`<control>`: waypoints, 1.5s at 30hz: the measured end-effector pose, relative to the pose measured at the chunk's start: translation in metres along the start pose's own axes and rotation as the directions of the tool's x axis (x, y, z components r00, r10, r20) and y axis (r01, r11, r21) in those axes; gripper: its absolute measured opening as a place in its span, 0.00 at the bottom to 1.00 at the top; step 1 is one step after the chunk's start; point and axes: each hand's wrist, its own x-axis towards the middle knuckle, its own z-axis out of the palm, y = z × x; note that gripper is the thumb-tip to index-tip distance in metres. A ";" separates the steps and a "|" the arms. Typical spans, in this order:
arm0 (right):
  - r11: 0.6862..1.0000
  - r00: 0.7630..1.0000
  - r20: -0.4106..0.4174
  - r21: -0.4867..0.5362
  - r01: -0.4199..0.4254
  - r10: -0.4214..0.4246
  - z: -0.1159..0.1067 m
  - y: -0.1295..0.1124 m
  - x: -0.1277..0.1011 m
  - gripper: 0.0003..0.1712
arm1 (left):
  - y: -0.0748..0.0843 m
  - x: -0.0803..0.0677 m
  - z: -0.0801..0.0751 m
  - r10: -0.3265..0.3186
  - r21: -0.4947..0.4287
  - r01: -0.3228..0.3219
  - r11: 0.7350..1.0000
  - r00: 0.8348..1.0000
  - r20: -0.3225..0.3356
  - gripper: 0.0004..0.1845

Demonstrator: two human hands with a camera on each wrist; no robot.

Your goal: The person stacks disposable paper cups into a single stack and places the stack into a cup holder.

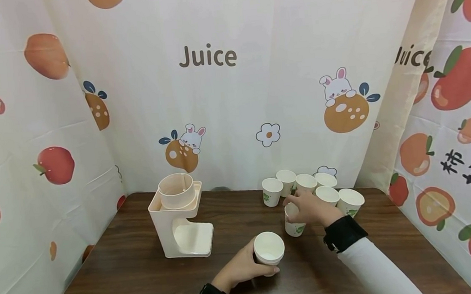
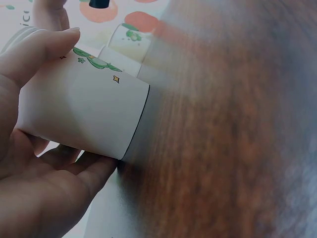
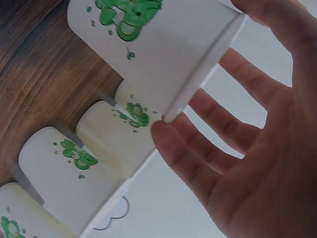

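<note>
Near the front of the table, my left hand grips white paper cups nested together, mouth up; a second rim shows below the top one. In the left wrist view its thumb lies over the cup wall and the fingers curl beneath. My right hand reaches over another paper cup with a green print. Seen from the right wrist, thumb and fingertips hold this cup at its rim. Several more paper cups stand upright just behind and beside that hand.
A cream-coloured stand with a round open container on top and a flat base stands left of my hands. Dark wood-grain table lies underneath. Fruit-printed curtains hang behind and along both sides.
</note>
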 end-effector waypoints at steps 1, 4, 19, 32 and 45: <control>1.000 1.000 0.012 0.002 -0.004 0.004 -0.001 -0.002 -0.001 0.21 | 0.000 0.000 0.000 -0.001 -0.001 0.001 1.000 1.000 0.000 0.44; 1.000 0.999 0.035 0.001 -0.020 0.020 -0.003 -0.006 -0.005 0.21 | 0.001 0.000 0.000 -0.002 -0.002 0.002 1.000 1.000 0.002 0.44; 0.999 0.998 0.067 0.043 -0.004 0.001 -0.004 -0.018 -0.015 0.22 | -0.002 0.000 0.000 0.004 -0.005 -0.004 1.000 1.000 0.010 0.43; 0.999 0.997 0.072 0.039 0.009 -0.011 -0.006 -0.021 -0.019 0.21 | -0.002 0.000 -0.001 -0.003 0.010 0.003 1.000 1.000 0.015 0.44; 0.998 0.998 0.027 0.031 0.049 -0.050 -0.019 -0.034 -0.035 0.19 | 0.000 0.000 -0.001 -0.003 -0.001 0.003 1.000 1.000 0.014 0.44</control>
